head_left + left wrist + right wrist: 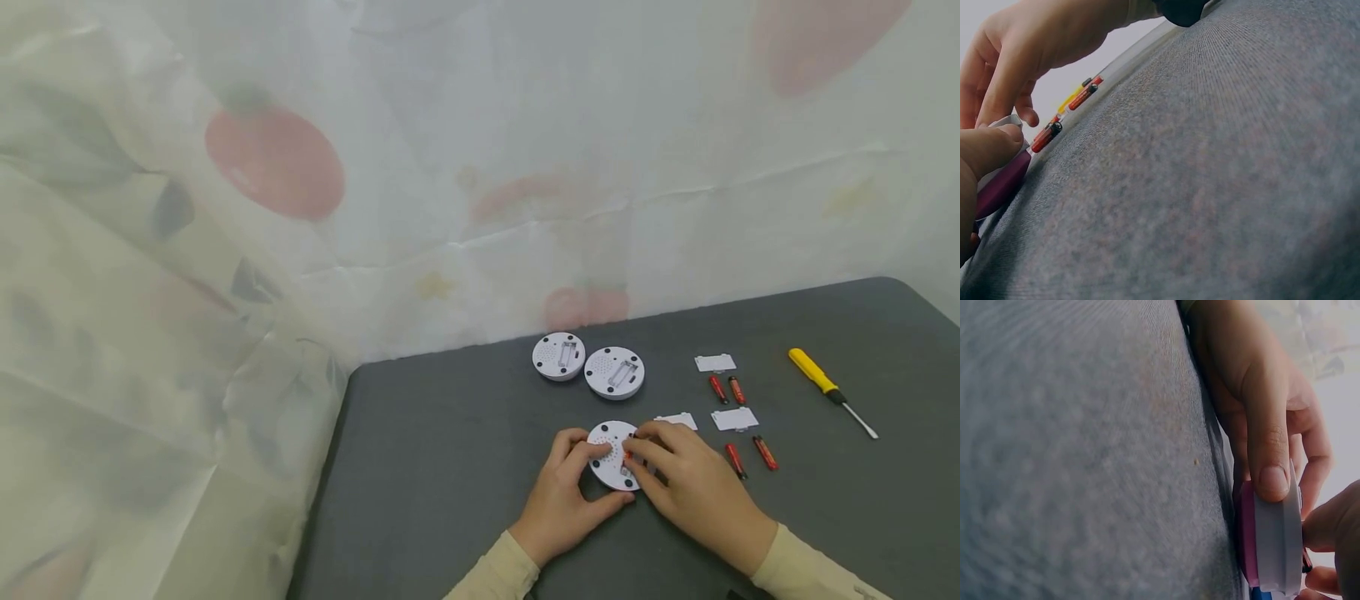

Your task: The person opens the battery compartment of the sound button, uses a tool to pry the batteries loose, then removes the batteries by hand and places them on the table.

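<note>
Face down on the table lies a round white device (613,438) with small black feet and a battery compartment; its lower casing shows purple (1005,182) in the left wrist view. My left hand (561,502) grips it from the left, thumb (1269,450) against the near side. My right hand (697,487) pinches a red battery (626,460) at the compartment; the fingers partly cover both, and how far in the battery sits cannot be told.
Two similar white devices (558,357) (615,372) stand behind, with open compartments. To the right lie white covers (716,363) (735,418) (678,420), several red batteries (735,460) (765,452) (717,388) (737,390) and a yellow-handled screwdriver (817,375). A patterned sheet hangs behind the grey table (450,450).
</note>
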Demonstrator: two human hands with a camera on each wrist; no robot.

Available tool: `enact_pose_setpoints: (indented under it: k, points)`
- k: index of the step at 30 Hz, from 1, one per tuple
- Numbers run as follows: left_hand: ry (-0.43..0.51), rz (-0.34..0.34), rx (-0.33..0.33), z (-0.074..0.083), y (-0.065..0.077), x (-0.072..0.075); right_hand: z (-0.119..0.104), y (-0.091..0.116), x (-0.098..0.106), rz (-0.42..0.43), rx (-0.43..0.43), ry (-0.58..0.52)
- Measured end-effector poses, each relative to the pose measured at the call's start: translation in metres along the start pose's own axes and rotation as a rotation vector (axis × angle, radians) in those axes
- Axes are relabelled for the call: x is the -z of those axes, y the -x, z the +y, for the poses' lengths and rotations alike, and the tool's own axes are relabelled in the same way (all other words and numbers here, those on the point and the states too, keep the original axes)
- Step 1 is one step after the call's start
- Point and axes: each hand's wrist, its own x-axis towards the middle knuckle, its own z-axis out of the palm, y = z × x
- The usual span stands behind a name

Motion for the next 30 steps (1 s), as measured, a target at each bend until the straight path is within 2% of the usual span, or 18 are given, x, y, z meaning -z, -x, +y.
enact_pose_setpoints:
  k: [5,11,23,30]
  points:
    - [-0.018,0.008,-0.017,0.0007,-0.0011,0.0006,0.0008,-0.0012,0.0001,-0.002,0.012,0.000]
    - [-0.014,-0.005,0.000,0.0014,-0.0007,0.0012,0.0023,-0.0014,0.0017,-0.025,0.015,-0.018]
    - [0.006,-0.011,0.002,0.0014,-0.0002,0.0025,0.0044,-0.0024,0.0040,-0.087,-0.069,-0.035]
    - [0.049,-0.024,0.008,0.0022,-0.0013,0.0025,0.0053,-0.0043,0.0026,-0.059,-0.100,-0.052]
